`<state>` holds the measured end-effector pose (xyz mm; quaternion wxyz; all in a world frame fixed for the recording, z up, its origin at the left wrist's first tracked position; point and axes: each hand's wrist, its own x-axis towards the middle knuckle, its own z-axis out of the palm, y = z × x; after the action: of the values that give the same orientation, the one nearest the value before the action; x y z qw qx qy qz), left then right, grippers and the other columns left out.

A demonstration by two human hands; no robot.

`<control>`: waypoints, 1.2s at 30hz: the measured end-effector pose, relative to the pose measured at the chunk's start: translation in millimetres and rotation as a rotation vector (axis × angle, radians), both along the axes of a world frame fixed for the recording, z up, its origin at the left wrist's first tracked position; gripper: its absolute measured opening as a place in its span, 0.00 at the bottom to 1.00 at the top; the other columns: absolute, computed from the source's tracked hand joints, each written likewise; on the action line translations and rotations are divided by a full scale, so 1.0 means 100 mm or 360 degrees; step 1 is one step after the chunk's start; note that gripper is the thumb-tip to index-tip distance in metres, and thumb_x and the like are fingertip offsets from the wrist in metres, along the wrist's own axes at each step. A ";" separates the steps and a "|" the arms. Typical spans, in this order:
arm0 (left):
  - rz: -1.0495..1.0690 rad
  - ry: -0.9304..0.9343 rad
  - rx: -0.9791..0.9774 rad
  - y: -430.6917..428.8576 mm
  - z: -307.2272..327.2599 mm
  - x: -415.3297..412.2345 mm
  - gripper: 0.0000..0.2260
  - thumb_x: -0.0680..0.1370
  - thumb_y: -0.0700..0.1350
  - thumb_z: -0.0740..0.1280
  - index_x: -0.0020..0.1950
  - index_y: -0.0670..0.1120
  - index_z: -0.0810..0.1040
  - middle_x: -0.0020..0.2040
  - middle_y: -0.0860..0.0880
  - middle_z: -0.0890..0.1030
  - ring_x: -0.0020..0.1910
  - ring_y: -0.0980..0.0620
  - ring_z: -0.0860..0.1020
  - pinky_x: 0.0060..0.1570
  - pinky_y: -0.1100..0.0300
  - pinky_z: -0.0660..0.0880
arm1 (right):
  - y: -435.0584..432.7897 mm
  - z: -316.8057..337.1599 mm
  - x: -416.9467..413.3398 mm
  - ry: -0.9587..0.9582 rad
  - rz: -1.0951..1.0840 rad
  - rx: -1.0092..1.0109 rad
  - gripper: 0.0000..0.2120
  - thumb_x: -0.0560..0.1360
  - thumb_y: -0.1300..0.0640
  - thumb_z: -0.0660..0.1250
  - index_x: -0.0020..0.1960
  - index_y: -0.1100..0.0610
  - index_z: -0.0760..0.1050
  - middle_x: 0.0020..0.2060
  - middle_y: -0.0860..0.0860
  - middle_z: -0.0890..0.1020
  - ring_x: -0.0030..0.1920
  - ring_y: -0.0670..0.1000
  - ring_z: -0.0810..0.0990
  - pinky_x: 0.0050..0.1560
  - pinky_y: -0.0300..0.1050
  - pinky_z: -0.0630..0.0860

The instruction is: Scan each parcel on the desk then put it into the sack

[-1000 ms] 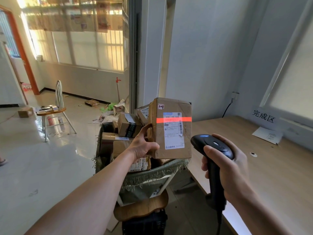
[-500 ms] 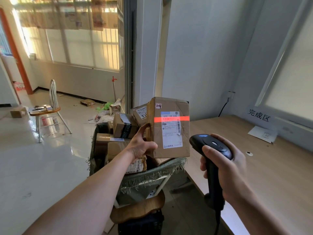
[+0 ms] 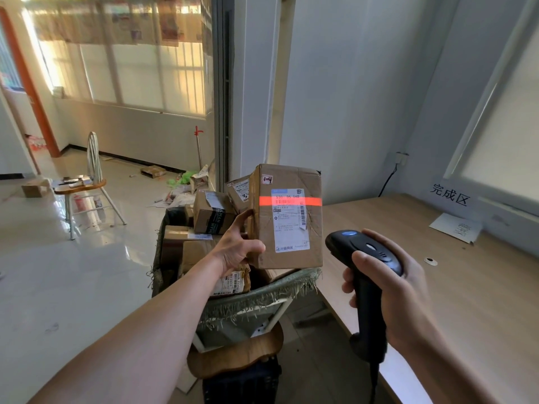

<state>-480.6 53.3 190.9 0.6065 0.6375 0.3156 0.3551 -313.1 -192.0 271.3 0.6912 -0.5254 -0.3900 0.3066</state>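
Upright parcel (image 3: 287, 252), long axis vertical, marked "1-4", label (image 3: 291, 228) "530 D5 040" facing the scanner (image 3: 364, 249). Left hand (image 3: 237, 249) grips its edge; right hand (image 3: 402, 293) clasps the scanner.

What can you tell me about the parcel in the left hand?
The parcel is a brown cardboard box, creased and taped, held upright above the sack. The left hand grips its left edge. A white shipping label faces the camera, a red scan line crosses its top, and "1-4" is handwritten on a small sticker at the upper left.
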 end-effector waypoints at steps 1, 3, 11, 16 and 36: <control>0.0000 -0.0001 -0.0003 0.01 -0.01 0.01 0.39 0.62 0.43 0.75 0.70 0.64 0.66 0.63 0.38 0.76 0.59 0.37 0.78 0.43 0.50 0.83 | 0.00 -0.01 0.01 0.0003 -0.0001 0.0009 0.29 0.64 0.58 0.73 0.65 0.54 0.77 0.31 0.62 0.81 0.29 0.59 0.78 0.27 0.48 0.73; 0.0001 0.0005 0.0003 0.03 -0.03 0.03 0.40 0.62 0.43 0.75 0.71 0.62 0.66 0.63 0.38 0.76 0.59 0.37 0.78 0.43 0.50 0.82 | -0.01 -0.02 0.01 0.0005 -0.0004 0.0025 0.28 0.65 0.57 0.72 0.65 0.55 0.77 0.31 0.61 0.80 0.29 0.58 0.77 0.26 0.48 0.72; 0.0014 0.0004 -0.0028 0.06 -0.05 0.00 0.40 0.64 0.41 0.73 0.73 0.61 0.65 0.62 0.38 0.78 0.58 0.37 0.80 0.47 0.43 0.83 | 0.04 -0.04 0.00 -0.0036 0.0013 0.0009 0.32 0.61 0.61 0.78 0.64 0.54 0.77 0.30 0.62 0.80 0.28 0.58 0.77 0.27 0.48 0.72; 0.0040 0.0041 0.0003 0.11 -0.03 -0.03 0.43 0.59 0.46 0.76 0.73 0.60 0.66 0.62 0.39 0.78 0.59 0.36 0.79 0.51 0.35 0.81 | 0.11 -0.05 0.00 -0.0032 0.0012 0.0039 0.27 0.65 0.56 0.73 0.64 0.53 0.78 0.30 0.62 0.80 0.28 0.59 0.77 0.28 0.49 0.73; 0.0088 0.0049 0.0065 0.24 0.06 -0.16 0.32 0.65 0.42 0.72 0.64 0.64 0.68 0.60 0.43 0.78 0.58 0.42 0.78 0.44 0.50 0.82 | 0.14 -0.07 -0.05 -0.0060 -0.0018 0.0050 0.26 0.63 0.58 0.72 0.61 0.53 0.79 0.28 0.61 0.80 0.27 0.59 0.76 0.27 0.49 0.71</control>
<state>-496.8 77.2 196.8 0.5782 0.6463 0.3352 0.3683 -318.5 -178.1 264.4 0.6937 -0.5224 -0.4046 0.2866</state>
